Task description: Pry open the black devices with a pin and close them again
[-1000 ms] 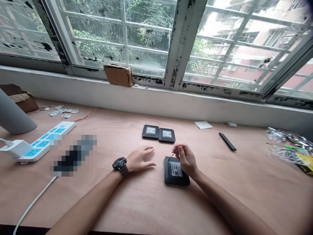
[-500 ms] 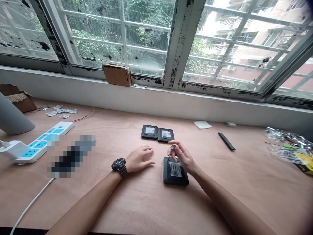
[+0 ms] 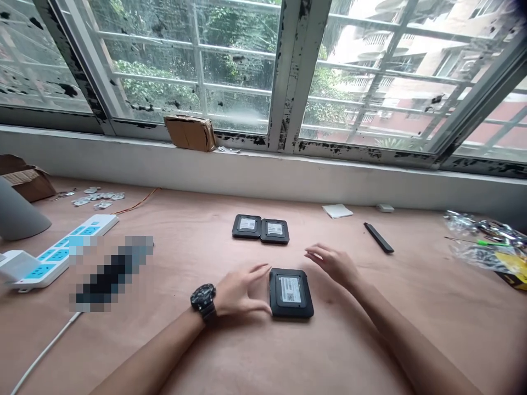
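Pinkish-brown tabletop spread wide below a barred window. Left hand open in a broad C, thumb and fingertips at the left side of a black device, lying flat and label up at the middle of the near tabletop; contact there apparent, grip absent. Right hand just beyond the device's far right corner, clear of it, fingers loosely bent. Farther back, pair of similar devices, side by side, seemingly touching. For good work at this step, by judgement: steady the device with light, even pressure along its left side, avoid sliding it across the tabletop, keep the left fingers off the top face, and approach any small detail there with the right fingertips from directly above. At far left, power strip with white adapter cut off by the view's edge; nearby, dark thing masked by coarse blocks, impossible to identify. Impossible to tell, too: right fingertips bare or closed on something tiny. Underside of the device hidden; print on its label too small to read.
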Action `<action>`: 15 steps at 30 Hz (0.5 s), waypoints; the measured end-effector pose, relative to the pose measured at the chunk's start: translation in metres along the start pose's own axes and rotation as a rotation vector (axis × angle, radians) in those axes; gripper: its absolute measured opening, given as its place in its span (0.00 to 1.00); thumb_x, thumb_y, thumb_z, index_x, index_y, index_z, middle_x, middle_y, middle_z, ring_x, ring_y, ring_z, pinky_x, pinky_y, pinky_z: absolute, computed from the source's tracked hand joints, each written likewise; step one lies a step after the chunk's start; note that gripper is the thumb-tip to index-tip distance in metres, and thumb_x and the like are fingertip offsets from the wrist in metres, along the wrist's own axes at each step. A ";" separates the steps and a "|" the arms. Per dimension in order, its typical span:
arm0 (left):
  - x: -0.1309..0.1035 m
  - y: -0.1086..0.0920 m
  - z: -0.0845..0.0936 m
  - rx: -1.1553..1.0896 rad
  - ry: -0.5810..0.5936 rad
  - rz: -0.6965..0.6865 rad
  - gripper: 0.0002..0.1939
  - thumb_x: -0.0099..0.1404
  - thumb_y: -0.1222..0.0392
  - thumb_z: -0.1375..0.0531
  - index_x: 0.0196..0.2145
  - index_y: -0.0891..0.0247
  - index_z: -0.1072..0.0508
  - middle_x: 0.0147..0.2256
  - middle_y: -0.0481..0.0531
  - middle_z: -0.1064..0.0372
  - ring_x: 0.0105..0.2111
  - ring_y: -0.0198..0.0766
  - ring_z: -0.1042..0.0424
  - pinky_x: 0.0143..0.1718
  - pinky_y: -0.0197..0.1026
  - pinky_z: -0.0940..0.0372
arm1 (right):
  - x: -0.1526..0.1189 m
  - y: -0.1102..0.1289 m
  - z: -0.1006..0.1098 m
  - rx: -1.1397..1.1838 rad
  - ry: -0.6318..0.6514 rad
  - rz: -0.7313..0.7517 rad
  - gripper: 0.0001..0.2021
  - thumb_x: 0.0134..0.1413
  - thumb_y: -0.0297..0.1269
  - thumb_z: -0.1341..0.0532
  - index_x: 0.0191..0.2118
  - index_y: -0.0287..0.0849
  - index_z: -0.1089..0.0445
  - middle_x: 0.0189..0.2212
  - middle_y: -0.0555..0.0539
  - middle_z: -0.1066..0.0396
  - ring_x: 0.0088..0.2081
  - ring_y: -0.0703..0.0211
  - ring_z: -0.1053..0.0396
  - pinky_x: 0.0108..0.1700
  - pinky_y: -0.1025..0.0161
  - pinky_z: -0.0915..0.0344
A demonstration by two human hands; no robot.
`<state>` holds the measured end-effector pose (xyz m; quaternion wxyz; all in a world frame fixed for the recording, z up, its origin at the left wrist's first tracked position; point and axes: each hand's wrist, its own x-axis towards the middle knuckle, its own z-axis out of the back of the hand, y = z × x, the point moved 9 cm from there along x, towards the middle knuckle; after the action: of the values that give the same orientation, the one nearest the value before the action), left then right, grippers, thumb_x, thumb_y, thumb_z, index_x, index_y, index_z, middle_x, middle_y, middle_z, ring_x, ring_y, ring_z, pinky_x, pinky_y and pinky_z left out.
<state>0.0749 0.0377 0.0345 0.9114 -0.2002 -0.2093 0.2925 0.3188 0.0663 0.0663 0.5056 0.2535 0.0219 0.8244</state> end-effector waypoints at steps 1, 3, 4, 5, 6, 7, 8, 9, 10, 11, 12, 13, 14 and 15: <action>0.003 -0.009 -0.008 0.005 0.019 -0.014 0.55 0.55 0.29 0.33 0.71 0.57 0.46 0.69 0.61 0.46 0.67 0.57 0.43 0.68 0.59 0.46 | -0.004 -0.007 -0.007 -0.049 0.043 -0.006 0.13 0.70 0.44 0.44 0.45 0.50 0.22 0.44 0.46 0.21 0.37 0.53 0.23 0.36 0.60 0.30; 0.007 -0.021 -0.021 0.025 0.038 -0.007 0.61 0.53 0.25 0.34 0.73 0.57 0.51 0.70 0.62 0.51 0.69 0.59 0.47 0.69 0.63 0.52 | -0.010 -0.016 -0.019 -0.095 0.097 -0.035 0.15 0.70 0.45 0.45 0.43 0.50 0.21 0.45 0.47 0.22 0.36 0.54 0.22 0.36 0.60 0.30; 0.009 -0.024 -0.026 0.034 0.039 0.007 0.61 0.53 0.24 0.35 0.73 0.58 0.52 0.70 0.62 0.51 0.69 0.60 0.47 0.69 0.64 0.54 | -0.012 -0.017 -0.021 -0.097 0.108 -0.053 0.15 0.70 0.46 0.45 0.43 0.50 0.21 0.47 0.47 0.22 0.35 0.55 0.22 0.37 0.59 0.29; 0.011 -0.025 -0.029 0.041 0.038 0.022 0.60 0.54 0.24 0.36 0.73 0.58 0.51 0.70 0.62 0.50 0.69 0.60 0.47 0.69 0.64 0.54 | -0.013 -0.015 -0.022 -0.085 0.108 -0.068 0.15 0.69 0.47 0.44 0.44 0.51 0.21 0.48 0.47 0.23 0.35 0.55 0.23 0.37 0.59 0.29; 0.012 -0.025 -0.032 0.046 0.035 0.033 0.59 0.55 0.25 0.36 0.72 0.58 0.50 0.70 0.62 0.48 0.68 0.60 0.46 0.69 0.64 0.53 | -0.013 -0.011 -0.022 -0.056 0.104 -0.077 0.15 0.69 0.48 0.44 0.46 0.51 0.22 0.50 0.46 0.24 0.36 0.55 0.23 0.39 0.58 0.29; 0.013 -0.024 -0.032 0.048 0.031 0.040 0.58 0.56 0.25 0.36 0.72 0.58 0.50 0.69 0.62 0.47 0.68 0.60 0.45 0.70 0.64 0.53 | -0.013 -0.004 -0.020 -0.013 0.099 -0.080 0.15 0.69 0.49 0.44 0.48 0.51 0.23 0.51 0.46 0.25 0.37 0.55 0.23 0.40 0.58 0.29; 0.013 -0.022 -0.032 0.048 0.026 0.045 0.57 0.56 0.27 0.35 0.72 0.59 0.49 0.69 0.61 0.47 0.68 0.60 0.45 0.70 0.63 0.53 | -0.012 0.003 -0.020 0.037 0.103 -0.076 0.15 0.68 0.49 0.43 0.50 0.51 0.24 0.52 0.45 0.25 0.40 0.54 0.23 0.42 0.58 0.29; 0.012 -0.020 -0.031 0.046 0.017 0.053 0.57 0.56 0.28 0.34 0.72 0.59 0.49 0.69 0.61 0.46 0.67 0.60 0.44 0.70 0.63 0.52 | -0.011 0.012 -0.021 0.086 0.117 -0.072 0.15 0.68 0.49 0.43 0.51 0.50 0.24 0.52 0.45 0.25 0.42 0.53 0.23 0.45 0.58 0.29; 0.012 -0.017 -0.029 0.042 0.006 0.065 0.57 0.56 0.29 0.33 0.72 0.59 0.49 0.69 0.62 0.46 0.67 0.60 0.44 0.69 0.62 0.51 | -0.011 0.019 -0.023 0.129 0.142 -0.075 0.15 0.68 0.49 0.42 0.50 0.50 0.24 0.50 0.45 0.24 0.44 0.52 0.24 0.46 0.58 0.30; 0.011 -0.014 -0.026 0.036 -0.003 0.082 0.57 0.55 0.30 0.33 0.72 0.60 0.48 0.68 0.62 0.46 0.67 0.60 0.43 0.69 0.61 0.49 | -0.011 0.026 -0.026 0.166 0.174 -0.091 0.14 0.67 0.49 0.41 0.49 0.50 0.24 0.48 0.45 0.23 0.43 0.52 0.24 0.46 0.58 0.30; 0.010 -0.011 -0.024 0.027 -0.013 0.101 0.57 0.55 0.31 0.32 0.72 0.61 0.48 0.68 0.62 0.45 0.66 0.59 0.43 0.68 0.60 0.47 | -0.010 0.030 -0.030 0.197 0.203 -0.123 0.14 0.66 0.49 0.41 0.48 0.49 0.24 0.45 0.46 0.22 0.42 0.52 0.24 0.44 0.58 0.30; 0.009 -0.009 -0.023 0.015 -0.021 0.118 0.57 0.54 0.32 0.31 0.71 0.61 0.47 0.68 0.62 0.45 0.66 0.59 0.42 0.68 0.59 0.45 | -0.011 0.032 -0.033 0.224 0.228 -0.165 0.13 0.65 0.49 0.40 0.47 0.48 0.24 0.43 0.46 0.22 0.39 0.53 0.24 0.42 0.58 0.30; 0.008 -0.007 -0.022 0.000 -0.027 0.131 0.57 0.54 0.34 0.30 0.71 0.62 0.47 0.68 0.62 0.45 0.66 0.59 0.42 0.67 0.58 0.43 | -0.010 0.032 -0.036 0.253 0.245 -0.211 0.13 0.65 0.49 0.39 0.45 0.48 0.24 0.41 0.47 0.22 0.37 0.54 0.25 0.40 0.58 0.31; 0.007 -0.006 -0.021 -0.019 -0.034 0.139 0.57 0.54 0.35 0.29 0.71 0.62 0.47 0.68 0.62 0.45 0.66 0.58 0.42 0.66 0.56 0.42 | -0.010 0.032 -0.038 0.281 0.254 -0.251 0.12 0.64 0.49 0.38 0.44 0.47 0.24 0.39 0.48 0.21 0.36 0.55 0.25 0.39 0.59 0.31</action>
<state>0.0933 0.0326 0.0218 0.8832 -0.2179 -0.2128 0.3565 0.2794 0.0508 0.0382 0.5573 0.2109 0.2315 0.7690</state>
